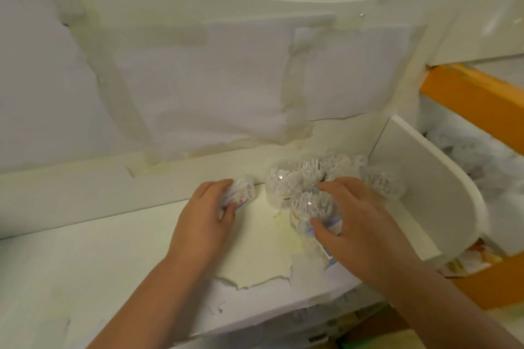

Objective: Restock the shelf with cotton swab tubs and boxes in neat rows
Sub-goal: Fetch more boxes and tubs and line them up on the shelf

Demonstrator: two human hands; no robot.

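**Restock barely begun**

At the shelf's (pixel 85 249) right end I see a few clear tubs (pixel 309 173) bunched against the divider (pixel 425 193). My left hand (pixel 204 221) grips one small tub (pixel 241 193); my right hand (pixel 360 224) clasps another (pixel 312 207). Most of the board lies bare, and I judge the rows unformed.

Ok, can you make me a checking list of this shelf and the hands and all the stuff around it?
Surface: white shelf, paint peeled and stained yellowish near the middle.
Job's things: clear cotton swab tubs clustered at the back right corner, beside the white divider.
Clutter: nothing seen.
Grips: left hand holds a small tub; right hand grips the front tub.
Cables: nothing seen.
Surroundings: taped white back panel; orange rack beam at right, blurred goods behind it.
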